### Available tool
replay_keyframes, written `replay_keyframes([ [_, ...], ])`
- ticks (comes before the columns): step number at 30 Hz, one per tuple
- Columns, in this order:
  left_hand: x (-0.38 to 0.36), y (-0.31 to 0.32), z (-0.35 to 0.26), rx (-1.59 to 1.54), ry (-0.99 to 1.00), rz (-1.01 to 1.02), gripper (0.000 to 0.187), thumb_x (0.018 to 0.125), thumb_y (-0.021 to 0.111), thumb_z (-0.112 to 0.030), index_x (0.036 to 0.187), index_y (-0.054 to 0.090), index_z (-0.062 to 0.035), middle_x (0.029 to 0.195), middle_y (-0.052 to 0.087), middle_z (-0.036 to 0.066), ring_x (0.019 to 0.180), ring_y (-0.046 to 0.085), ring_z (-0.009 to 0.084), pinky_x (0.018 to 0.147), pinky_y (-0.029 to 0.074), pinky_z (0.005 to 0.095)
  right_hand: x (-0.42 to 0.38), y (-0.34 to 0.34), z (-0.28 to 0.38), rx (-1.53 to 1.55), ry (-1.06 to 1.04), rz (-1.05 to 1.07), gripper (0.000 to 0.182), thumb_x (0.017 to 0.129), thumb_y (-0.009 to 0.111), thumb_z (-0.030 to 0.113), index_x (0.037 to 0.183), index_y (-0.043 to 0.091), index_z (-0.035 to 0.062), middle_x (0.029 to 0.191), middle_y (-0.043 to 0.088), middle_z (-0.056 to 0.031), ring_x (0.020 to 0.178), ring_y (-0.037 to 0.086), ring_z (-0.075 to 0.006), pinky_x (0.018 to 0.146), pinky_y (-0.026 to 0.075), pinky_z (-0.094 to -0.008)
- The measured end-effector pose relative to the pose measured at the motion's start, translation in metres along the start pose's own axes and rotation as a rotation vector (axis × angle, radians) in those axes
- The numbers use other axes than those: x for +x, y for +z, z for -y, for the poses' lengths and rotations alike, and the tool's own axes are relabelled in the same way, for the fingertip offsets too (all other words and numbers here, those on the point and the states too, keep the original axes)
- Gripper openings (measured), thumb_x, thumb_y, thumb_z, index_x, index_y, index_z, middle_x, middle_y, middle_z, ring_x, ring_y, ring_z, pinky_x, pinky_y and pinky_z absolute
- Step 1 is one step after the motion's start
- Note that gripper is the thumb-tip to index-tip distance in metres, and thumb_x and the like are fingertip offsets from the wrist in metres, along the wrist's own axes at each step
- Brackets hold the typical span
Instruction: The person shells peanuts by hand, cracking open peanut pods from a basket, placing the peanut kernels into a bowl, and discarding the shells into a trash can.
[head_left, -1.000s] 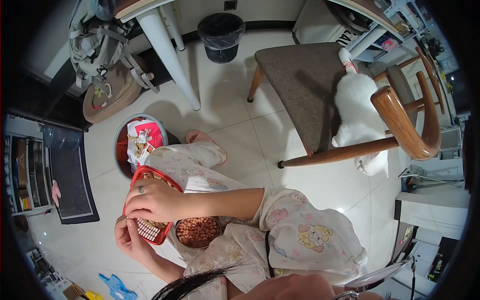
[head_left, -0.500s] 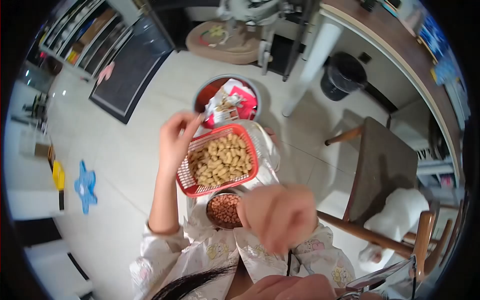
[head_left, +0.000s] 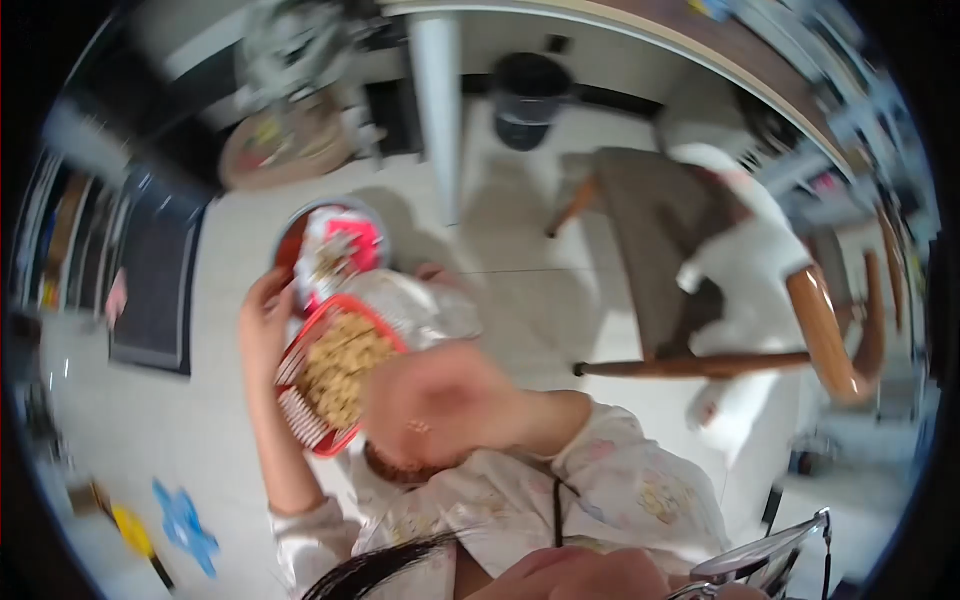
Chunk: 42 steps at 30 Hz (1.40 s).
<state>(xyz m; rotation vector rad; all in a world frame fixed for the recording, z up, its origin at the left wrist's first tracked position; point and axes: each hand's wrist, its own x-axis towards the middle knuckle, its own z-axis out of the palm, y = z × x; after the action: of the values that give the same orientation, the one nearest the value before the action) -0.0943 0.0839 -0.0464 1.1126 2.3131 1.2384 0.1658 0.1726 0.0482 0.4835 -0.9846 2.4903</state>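
Observation:
My left hand [head_left: 267, 303] is at the left side of the red plastic basket [head_left: 318, 432], beside the bucket rim, its fingers curled together; anything between them is too small to make out. Unshelled peanuts [head_left: 345, 370] fill the basket. Smeared by motion, my right hand [head_left: 435, 400] hangs above the bowl of shelled peanuts [head_left: 395, 468] and covers most of it. A few small reddish kernels [head_left: 418, 428] show against that hand. Beyond the basket stands a grey bucket [head_left: 372, 215] holding pink and white wrappers [head_left: 345, 245] with shell bits on top.
A wooden chair [head_left: 640, 230] with a white furry animal [head_left: 755, 280] at it is on the right. A black bin [head_left: 530, 100] stands by the table leg [head_left: 437, 120]. A dark mat [head_left: 160, 280] and a blue toy [head_left: 183, 525] lie on the floor at left.
My view has swung to the right, so the basket, bucket and chair appear further left. The right hand now covers more of the bowl. More of the white animal shows at the chair.

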Motion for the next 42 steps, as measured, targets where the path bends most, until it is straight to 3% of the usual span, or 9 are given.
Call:
replay_keyframes([
  [6,-0.021,-0.007,-0.005,0.016,0.051,0.081,0.03,0.091,0.056,-0.016,0.115,0.058,0.002,0.108,0.063,0.01,0.088,0.056,0.0155,0.081,0.045,0.0298,-0.018,-0.016,-0.004,-0.095,0.138,-0.166,0.016,0.083,0.067,0.01,0.094,0.061,0.0005,0.09,0.06,-0.0088,0.086,0.059,-0.0198,0.079,0.045,-0.0276],
  [10,-0.029,-0.009,-0.01,0.013,0.041,0.056,0.03,0.092,0.055,-0.015,0.115,0.058,0.0024,0.109,0.063,0.01,0.086,0.055,0.0154,0.083,0.044,0.0297,-0.048,-0.059,0.06,-1.796,-0.468,-0.503,0.015,0.073,0.072,0.018,0.084,0.066,0.0109,0.086,0.062,-0.0059,0.081,0.059,-0.0239,0.075,0.044,-0.0363],
  [11,-0.033,-0.011,-0.014,0.028,0.028,0.067,0.029,0.092,0.054,-0.015,0.115,0.058,0.0026,0.108,0.063,0.01,0.086,0.055,0.0149,0.082,0.044,0.0295,-0.061,-0.078,0.068,-1.839,-0.604,-0.857,0.011,0.071,0.07,0.014,0.081,0.065,0.0127,0.081,0.062,-0.0037,0.077,0.058,-0.0233,0.075,0.042,-0.0376],
  [14,-0.038,-0.012,-0.019,0.011,0.012,0.072,0.029,0.092,0.054,-0.014,0.115,0.058,0.0023,0.108,0.063,0.01,0.085,0.055,0.0143,0.081,0.044,0.0292,-0.095,-0.097,0.142,-2.437,-0.811,-1.145,0.005,0.075,0.066,0.014,0.075,0.061,0.0145,0.072,0.062,0.0012,0.066,0.058,-0.02,0.083,0.038,-0.0389],
  [16,-0.041,-0.012,-0.018,-0.001,0.015,0.058,0.029,0.091,0.054,-0.014,0.115,0.058,0.0022,0.108,0.063,0.01,0.085,0.055,0.0141,0.081,0.045,0.029,-0.115,-0.093,0.159,-2.639,-0.605,-1.495,0.005,0.077,0.064,0.018,0.075,0.061,0.0152,0.072,0.062,0.0022,0.067,0.059,-0.0199,0.092,0.033,-0.0471],
  [19,-0.044,-0.011,-0.02,-0.022,0.016,0.055,0.028,0.091,0.055,-0.014,0.115,0.058,0.002,0.107,0.063,0.009,0.084,0.055,0.0141,0.08,0.045,0.0289,-0.134,-0.103,0.17,-2.83,-0.462,-1.654,0.009,0.078,0.065,0.022,0.073,0.062,0.0156,0.072,0.063,0.0023,0.069,0.06,-0.0204,0.098,0.027,-0.0537],
  [31,-0.05,-0.013,-0.024,-0.074,-0.02,0.1,0.028,0.092,0.053,-0.013,0.113,0.057,0.0037,0.106,0.062,0.01,0.092,0.056,0.0149,0.085,0.043,0.0286,-0.158,-0.121,0.161,-2.582,-0.661,-1.266,0.01,0.08,0.064,0.011,0.07,0.061,0.009,0.063,0.058,-0.0039,0.061,0.057,-0.0249,0.089,0.044,-0.0464],
  [35,-0.049,-0.011,-0.024,-0.098,-0.023,0.11,0.028,0.093,0.053,-0.013,0.113,0.057,0.0047,0.107,0.062,0.01,0.096,0.056,0.0152,0.086,0.043,0.0282,-0.157,-0.114,0.162,-2.345,-0.681,-1.483,0.009,0.08,0.064,0.012,0.072,0.063,0.0082,0.065,0.062,-0.0054,0.059,0.058,-0.0267,0.088,0.044,-0.0447],
  [42,-0.049,-0.008,-0.025,-0.111,-0.071,0.12,0.027,0.093,0.053,-0.013,0.113,0.057,0.0044,0.106,0.061,0.009,0.095,0.056,0.0148,0.087,0.042,0.0278,-0.171,-0.119,0.174,-2.459,-0.626,-1.339,0.01,0.08,0.063,0.011,0.071,0.065,0.0075,0.069,0.065,-0.0055,0.062,0.061,-0.0241,0.09,0.045,-0.041],
])
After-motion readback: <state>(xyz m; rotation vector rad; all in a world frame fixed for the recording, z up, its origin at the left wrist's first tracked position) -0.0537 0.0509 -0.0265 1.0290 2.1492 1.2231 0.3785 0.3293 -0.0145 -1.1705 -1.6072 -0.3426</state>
